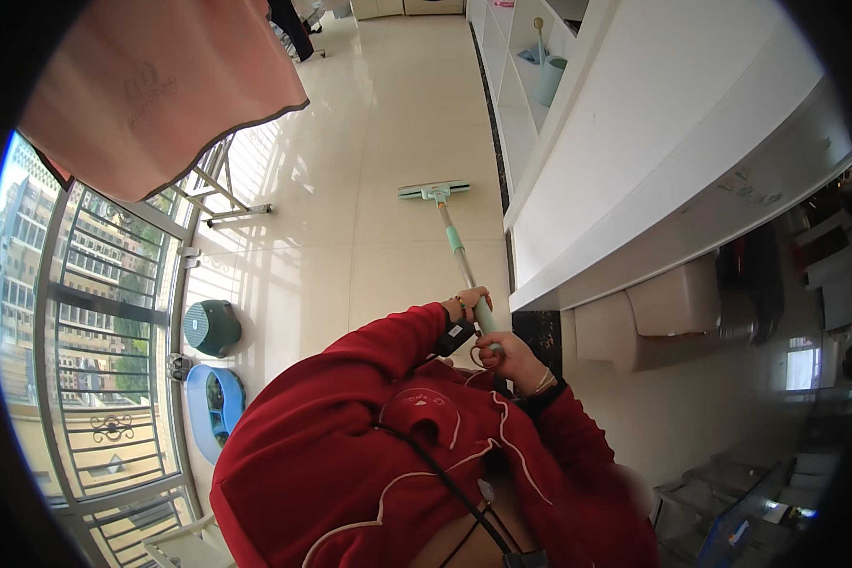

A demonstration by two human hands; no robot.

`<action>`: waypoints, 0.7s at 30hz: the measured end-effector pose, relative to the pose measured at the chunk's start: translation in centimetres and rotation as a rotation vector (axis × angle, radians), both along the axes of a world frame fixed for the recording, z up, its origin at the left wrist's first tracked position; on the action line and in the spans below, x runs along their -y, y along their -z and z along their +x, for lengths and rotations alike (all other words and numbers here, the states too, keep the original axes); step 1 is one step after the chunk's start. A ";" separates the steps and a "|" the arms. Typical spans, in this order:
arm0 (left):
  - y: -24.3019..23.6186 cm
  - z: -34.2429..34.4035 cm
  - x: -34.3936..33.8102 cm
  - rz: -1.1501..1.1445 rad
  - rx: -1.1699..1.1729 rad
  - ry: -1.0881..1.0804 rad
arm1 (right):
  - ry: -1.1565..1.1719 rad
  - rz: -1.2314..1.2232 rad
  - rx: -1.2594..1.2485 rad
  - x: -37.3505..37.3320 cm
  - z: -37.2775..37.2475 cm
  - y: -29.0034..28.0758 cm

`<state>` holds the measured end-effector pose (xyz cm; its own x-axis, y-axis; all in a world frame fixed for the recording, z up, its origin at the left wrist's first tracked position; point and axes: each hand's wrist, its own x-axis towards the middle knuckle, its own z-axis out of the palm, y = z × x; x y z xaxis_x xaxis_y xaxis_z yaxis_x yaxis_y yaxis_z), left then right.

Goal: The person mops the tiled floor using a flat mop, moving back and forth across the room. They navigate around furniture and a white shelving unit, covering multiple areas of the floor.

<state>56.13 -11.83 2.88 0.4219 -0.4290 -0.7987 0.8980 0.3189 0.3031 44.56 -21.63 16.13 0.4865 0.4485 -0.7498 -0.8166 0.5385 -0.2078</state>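
A mop with a flat pale-green head rests on the tiled floor ahead of me; its steel pole runs back toward my body. My left hand, below a red sleeve and a dark band, is closed on the mint handle. My right hand grips the same handle closer to me, with bracelets at the wrist.
A pink cloth hangs over a metal stand at upper left. A green stool and blue tub stand by railed windows. At right are white shelves holding a watering can, and beige seating.
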 end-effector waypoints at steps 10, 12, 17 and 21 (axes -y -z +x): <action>-6.9 -9.0 4.0 -0.154 -0.312 -0.060 | -0.017 0.070 -0.176 4.5 -5.0 -4.1; -7.4 -8.8 3.6 -0.185 -0.414 -0.064 | -0.046 0.139 -0.176 4.1 -4.5 -3.5; -6.8 -8.3 2.7 -0.118 -0.464 0.079 | -0.171 0.082 -0.196 3.5 -4.1 -1.6; -5.3 -7.2 1.8 -0.089 -0.462 0.050 | -0.211 0.149 -0.210 2.7 -2.8 0.6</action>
